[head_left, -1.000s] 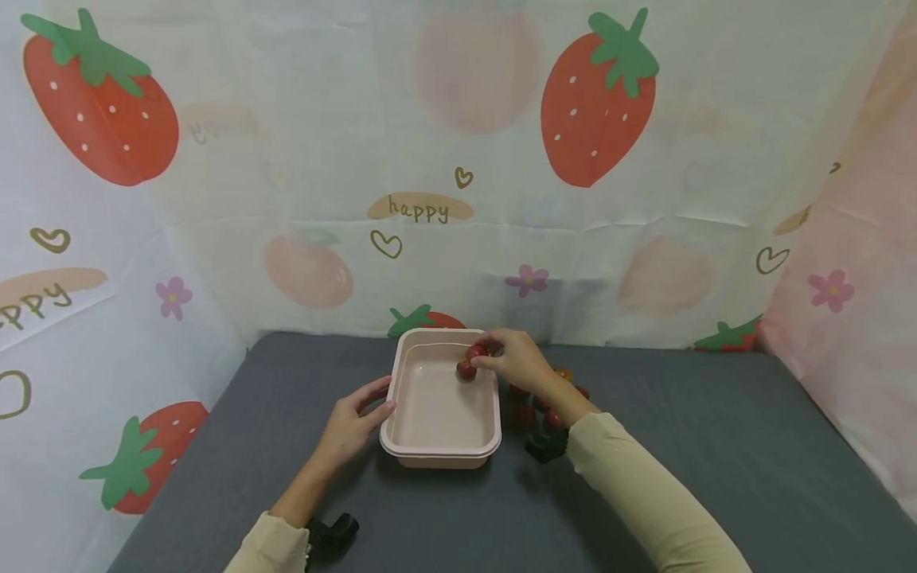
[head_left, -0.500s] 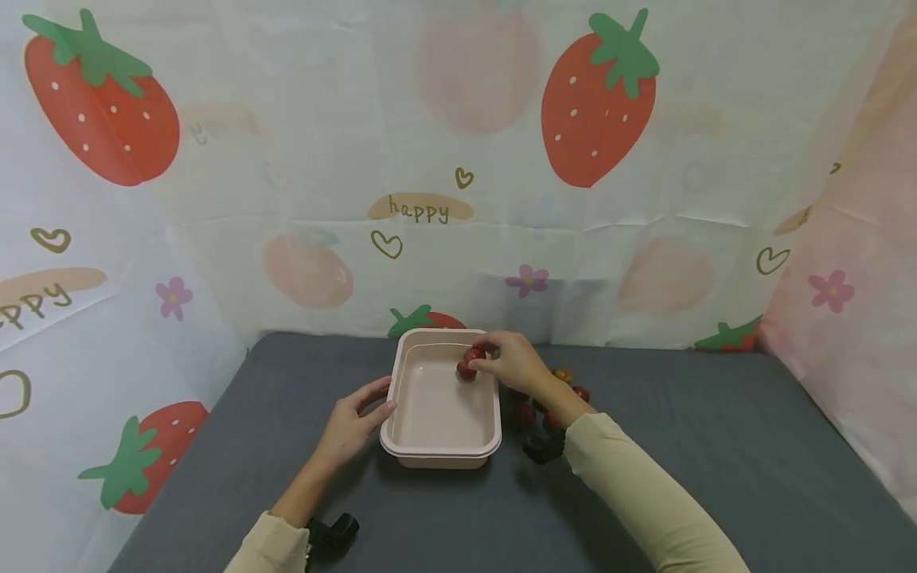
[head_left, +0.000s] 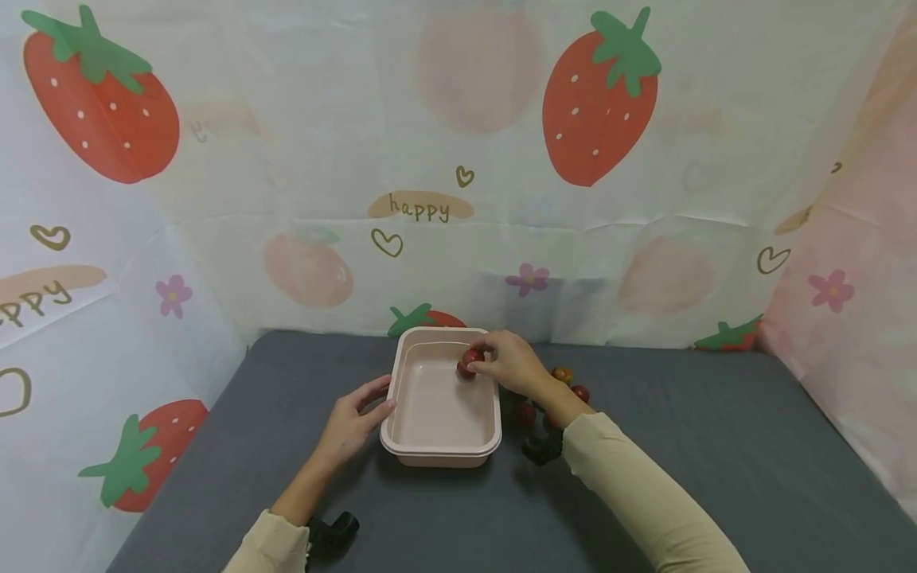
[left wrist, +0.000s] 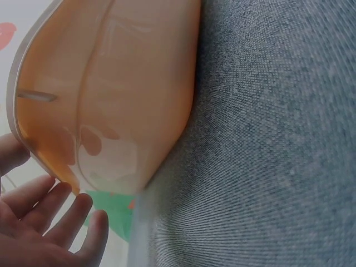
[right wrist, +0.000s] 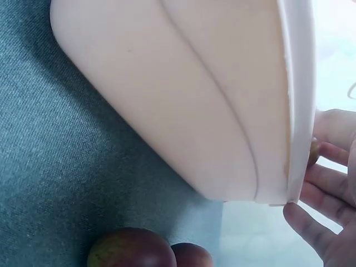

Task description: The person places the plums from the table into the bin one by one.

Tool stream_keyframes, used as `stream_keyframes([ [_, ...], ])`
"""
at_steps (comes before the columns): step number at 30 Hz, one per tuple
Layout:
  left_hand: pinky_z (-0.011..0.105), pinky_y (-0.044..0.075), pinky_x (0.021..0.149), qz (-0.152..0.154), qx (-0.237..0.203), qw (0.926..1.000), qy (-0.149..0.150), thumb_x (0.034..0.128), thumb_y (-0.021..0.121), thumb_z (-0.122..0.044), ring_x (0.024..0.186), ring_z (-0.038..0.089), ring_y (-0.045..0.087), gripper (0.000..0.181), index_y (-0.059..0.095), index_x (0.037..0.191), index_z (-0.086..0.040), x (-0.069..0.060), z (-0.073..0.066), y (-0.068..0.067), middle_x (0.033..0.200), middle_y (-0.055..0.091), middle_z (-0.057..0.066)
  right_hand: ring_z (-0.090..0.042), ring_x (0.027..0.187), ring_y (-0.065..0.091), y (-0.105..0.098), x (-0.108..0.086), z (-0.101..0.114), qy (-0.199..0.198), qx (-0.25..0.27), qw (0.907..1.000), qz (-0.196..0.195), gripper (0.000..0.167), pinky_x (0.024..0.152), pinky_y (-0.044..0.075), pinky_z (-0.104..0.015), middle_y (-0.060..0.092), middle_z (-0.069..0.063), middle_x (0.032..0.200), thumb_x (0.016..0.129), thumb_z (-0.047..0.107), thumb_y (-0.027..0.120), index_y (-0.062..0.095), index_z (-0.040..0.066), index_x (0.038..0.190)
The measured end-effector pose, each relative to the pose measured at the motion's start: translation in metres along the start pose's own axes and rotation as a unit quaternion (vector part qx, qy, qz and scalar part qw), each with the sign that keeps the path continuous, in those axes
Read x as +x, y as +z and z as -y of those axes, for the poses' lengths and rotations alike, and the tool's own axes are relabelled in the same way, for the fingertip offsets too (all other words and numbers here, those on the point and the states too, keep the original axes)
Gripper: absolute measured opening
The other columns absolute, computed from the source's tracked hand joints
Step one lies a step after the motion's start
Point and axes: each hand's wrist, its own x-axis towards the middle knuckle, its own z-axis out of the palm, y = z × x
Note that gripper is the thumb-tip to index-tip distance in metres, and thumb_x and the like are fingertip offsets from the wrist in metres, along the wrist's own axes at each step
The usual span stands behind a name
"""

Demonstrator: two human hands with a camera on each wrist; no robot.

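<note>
Pink box [head_left: 440, 460] near the bench's [head_left: 716, 414] far edge: your relaxed left hand [head_left: 349, 424] touches it; your right hand [head_left: 514, 364] pinches 1 half-hidden fruit [head_left: 472, 356].

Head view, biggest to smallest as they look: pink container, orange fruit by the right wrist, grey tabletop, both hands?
1. Grey tabletop
2. Pink container
3. Left hand and right hand: too alike to rank
4. Orange fruit

container [head_left: 430, 422]: on table [head_left: 716, 446] | fruits [head_left: 524, 415]: right of container | backdrop [head_left: 322, 119]: behind table
</note>
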Motion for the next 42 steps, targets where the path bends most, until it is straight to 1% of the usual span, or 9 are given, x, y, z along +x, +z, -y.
stream_keyframes([
  [7, 0.054, 0.040, 0.108, 0.005, 0.004, 1.0000, 0.002, 0.0955, 0.063, -0.020, 0.134, 0.035, 0.049, 0.049, 0.050, 0.140, -0.005, -0.001, -0.002, 0.000, 0.140, 0.055, 0.020, -0.018, 0.087, 0.053, 0.000, 0.000, 0.000, -0.004, -0.024, 0.9997, 0.008, 0.033, 0.080, 0.047, -0.034, 0.069, -0.002, 0.098, 0.086, 0.027, 0.075, 0.071, 0.011, 0.114],
  [13, 0.054, 0.040, 0.108, 0.004, 0.004, 1.0000, 0.000, 0.0955, 0.063, -0.019, 0.134, 0.035, 0.049, 0.048, 0.051, 0.140, -0.005, -0.001, -0.002, 0.000, 0.140, 0.055, 0.020, -0.018, 0.088, 0.054, 0.000, -0.001, 0.001, -0.016, -0.029, 0.9994, 0.008, 0.032, 0.080, 0.047, -0.035, 0.070, -0.003, 0.099, 0.086, 0.027, 0.075, 0.071, 0.011, 0.113],
  [19, 0.054, 0.040, 0.109, 0.003, 0.001, 1.0000, 0.000, 0.0955, 0.063, -0.019, 0.134, 0.035, 0.049, 0.048, 0.051, 0.140, -0.006, -0.002, -0.001, -0.001, 0.139, 0.056, 0.019, -0.019, 0.090, 0.055, 0.001, -0.001, 0.001, -0.020, -0.029, 0.9993, 0.010, 0.033, 0.081, 0.048, -0.036, 0.070, -0.004, 0.101, 0.085, 0.026, 0.076, 0.071, 0.010, 0.114],
  [25, 0.053, 0.041, 0.108, 0.002, 0.000, 1.0000, -0.004, 0.0957, 0.063, -0.021, 0.133, 0.034, 0.050, 0.048, 0.051, 0.140, -0.006, -0.002, -0.002, -0.001, 0.139, 0.056, 0.019, -0.024, 0.094, 0.060, -0.002, 0.000, -0.001, -0.020, -0.015, 0.9997, -0.002, 0.038, 0.084, 0.052, -0.041, 0.071, -0.010, 0.106, 0.086, 0.025, 0.075, 0.068, 0.006, 0.118],
  [28, 0.053, 0.040, 0.108, 0.001, -0.004, 1.0000, -0.002, 0.0958, 0.062, -0.020, 0.133, 0.034, 0.050, 0.048, 0.051, 0.140, -0.006, -0.002, -0.003, -0.001, 0.139, 0.056, 0.019, -0.028, 0.100, 0.061, -0.007, -0.001, -0.003, -0.009, 0.000, 0.9999, -0.010, 0.040, 0.087, 0.052, -0.043, 0.070, -0.012, 0.110, 0.087, 0.026, 0.074, 0.067, 0.005, 0.120],
  [30, 0.054, 0.040, 0.108, 0.000, -0.009, 1.0000, -0.002, 0.0954, 0.063, -0.019, 0.133, 0.035, 0.050, 0.047, 0.052, 0.139, -0.005, -0.001, -0.004, -0.001, 0.138, 0.057, 0.020, -0.030, 0.104, 0.061, -0.012, -0.002, -0.004, -0.010, 0.010, 0.9997, -0.019, 0.041, 0.090, 0.051, -0.045, 0.070, -0.013, 0.111, 0.087, 0.027, 0.074, 0.067, 0.004, 0.121],
  [33, 0.054, 0.040, 0.108, 0.001, -0.011, 0.9999, -0.008, 0.0948, 0.063, -0.019, 0.134, 0.035, 0.049, 0.047, 0.052, 0.139, -0.005, -0.002, -0.004, 0.000, 0.136, 0.058, 0.020, -0.032, 0.107, 0.061, -0.022, -0.007, -0.007, -0.017, 0.028, 0.9987, -0.039, 0.038, 0.091, 0.051, -0.048, 0.071, -0.014, 0.111, 0.087, 0.022, 0.073, 0.067, 0.003, 0.119],
  [38, 0.054, 0.038, 0.110, 0.000, -0.010, 0.9997, -0.021, 0.0951, 0.063, -0.019, 0.136, 0.034, 0.047, 0.047, 0.052, 0.139, -0.006, -0.003, -0.004, 0.000, 0.137, 0.057, 0.020, -0.031, 0.105, 0.063, -0.037, -0.016, -0.013, -0.032, 0.047, 0.9968, -0.057, 0.033, 0.087, 0.054, -0.047, 0.069, -0.015, 0.112, 0.088, 0.018, 0.072, 0.067, 0.003, 0.117],
  [42, 0.054, 0.039, 0.109, -0.001, -0.010, 0.9998, -0.015, 0.0955, 0.062, -0.019, 0.136, 0.034, 0.046, 0.048, 0.051, 0.140, -0.006, -0.001, -0.004, -0.001, 0.138, 0.057, 0.020, -0.032, 0.105, 0.063, -0.047, -0.025, -0.018, -0.038, 0.052, 0.9957, -0.067, 0.033, 0.085, 0.055, -0.045, 0.068, -0.015, 0.113, 0.088, 0.019, 0.072, 0.067, 0.003, 0.117],
])
